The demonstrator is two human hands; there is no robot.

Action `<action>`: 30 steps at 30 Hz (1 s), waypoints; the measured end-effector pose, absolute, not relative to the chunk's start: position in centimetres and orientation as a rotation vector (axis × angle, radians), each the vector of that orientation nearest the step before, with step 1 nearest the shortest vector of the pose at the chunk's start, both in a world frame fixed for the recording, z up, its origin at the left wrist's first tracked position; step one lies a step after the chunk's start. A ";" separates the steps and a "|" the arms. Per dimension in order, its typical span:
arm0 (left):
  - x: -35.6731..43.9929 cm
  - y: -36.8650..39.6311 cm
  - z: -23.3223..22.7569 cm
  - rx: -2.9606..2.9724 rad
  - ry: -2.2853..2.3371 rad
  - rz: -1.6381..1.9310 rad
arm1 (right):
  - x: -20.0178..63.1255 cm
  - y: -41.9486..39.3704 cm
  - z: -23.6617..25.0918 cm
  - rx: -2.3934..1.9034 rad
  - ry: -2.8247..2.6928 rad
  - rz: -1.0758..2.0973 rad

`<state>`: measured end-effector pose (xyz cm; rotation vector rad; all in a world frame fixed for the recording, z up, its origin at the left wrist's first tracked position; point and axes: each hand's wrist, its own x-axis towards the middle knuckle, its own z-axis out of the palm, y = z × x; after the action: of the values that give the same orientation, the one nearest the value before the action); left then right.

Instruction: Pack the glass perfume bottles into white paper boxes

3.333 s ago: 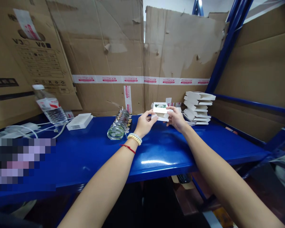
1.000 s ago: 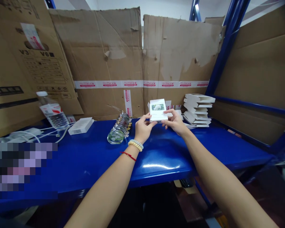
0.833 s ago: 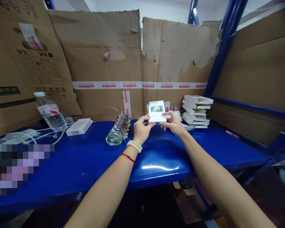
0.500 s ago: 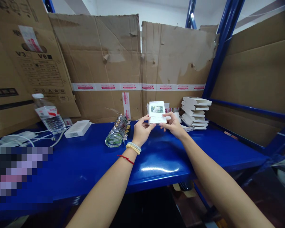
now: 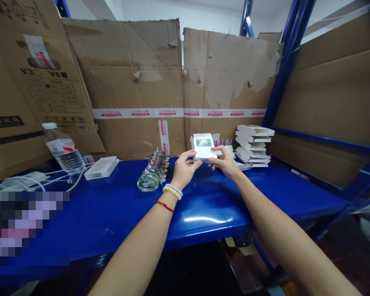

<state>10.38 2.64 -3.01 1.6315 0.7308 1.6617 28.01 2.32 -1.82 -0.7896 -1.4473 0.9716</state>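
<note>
Tilting forward since a moment ago, the small white box (image 5: pixel 204 146) stays pinched between left hand (image 5: pixel 183 167) and right hand (image 5: pixel 225 161) at frame centre, above the blue worktop (image 5: pixel 203 205).

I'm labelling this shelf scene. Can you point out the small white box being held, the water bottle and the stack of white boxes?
small white box (image 5: pixel 204 144), head view, on its front face by the printed picture.
water bottle (image 5: pixel 63 151), head view, on its label.
stack of white boxes (image 5: pixel 253 144), head view, on the stack's middle.
</note>
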 end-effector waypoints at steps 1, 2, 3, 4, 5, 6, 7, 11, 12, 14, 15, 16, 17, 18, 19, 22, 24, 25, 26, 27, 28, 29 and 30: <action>10.4 2.7 -3.0 1.615 0.719 1.645 | 28.2 2.3 -1.8 -0.794 -1.435 0.983; 10.4 2.8 -3.0 1.593 0.721 1.636 | 28.2 2.4 -1.8 -0.794 -1.428 0.996; 10.3 2.9 -3.0 1.567 0.732 1.632 | 28.3 2.5 -1.9 -0.796 -1.425 1.007; 10.3 3.0 -3.0 1.540 0.750 1.629 | 28.2 2.5 -2.0 -0.801 -1.420 1.014; 10.3 3.1 -3.0 1.516 0.771 1.624 | 28.1 2.7 -2.1 -0.811 -1.415 1.017; 10.2 3.2 -2.9 1.497 0.793 1.620 | 27.9 2.8 -2.2 -0.825 -1.413 1.016; 10.2 3.2 -2.9 1.485 0.813 1.615 | 27.7 2.8 -2.3 -0.843 -1.411 1.013; 10.3 2.8 -2.6 1.473 0.873 1.552 | 27.4 3.0 -2.3 -0.896 -1.396 1.001; 10.3 2.6 -2.5 1.460 0.877 1.525 | 27.4 2.9 -2.3 -0.901 -1.392 1.003; 10.4 2.4 -2.3 1.377 0.885 1.475 | 27.7 2.8 -2.1 -0.896 -1.403 1.019; 10.4 2.3 -2.2 1.315 0.890 1.449 | 27.9 2.7 -2.0 -0.892 -1.417 1.030; 10.5 2.4 -2.2 1.254 0.902 1.420 | 28.1 2.7 -2.0 -0.889 -1.435 1.043; 10.5 2.5 -2.2 1.206 0.918 1.393 | 28.2 2.6 -2.0 -0.891 -1.459 1.057; 10.5 2.7 -2.3 1.182 0.936 1.370 | 28.2 2.7 -2.0 -0.892 -1.487 1.064; 10.5 2.9 -2.5 1.184 0.954 1.361 | 28.3 2.7 -2.0 -0.892 -1.517 1.058; 10.3 3.9 -3.2 1.330 1.026 1.421 | 28.5 3.0 -2.0 -0.893 -1.568 0.884; 10.0 4.5 -3.9 1.519 1.102 1.485 | 29.2 3.3 -1.9 -0.971 -1.530 0.603; 9.9 4.6 -4.2 1.621 1.153 1.507 | 29.7 3.4 -1.7 -1.063 -1.486 0.433; 9.8 4.7 -4.6 1.711 1.209 1.517 | 30.4 3.4 -1.6 -1.188 -1.429 0.261; 9.7 4.8 -4.9 1.779 1.266 1.510 | 31.1 3.4 -1.5 -1.339 -1.365 0.105; 9.6 4.8 -5.2 1.817 1.323 1.486 | 31.9 3.4 -1.4 -1.501 -1.303 -0.018; 9.5 4.8 -5.5 1.830 1.372 1.441 | 32.6 3.3 -1.4 -1.655 -1.260 -0.096; 9.5 4.7 -5.7 1.829 1.405 1.388 | 33.3 3.2 -1.3 -1.795 -1.241 -0.132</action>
<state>9.49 4.74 -5.68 1.8289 1.4051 1.3882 33.26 3.23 -1.35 -1.7946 -1.2409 -0.1315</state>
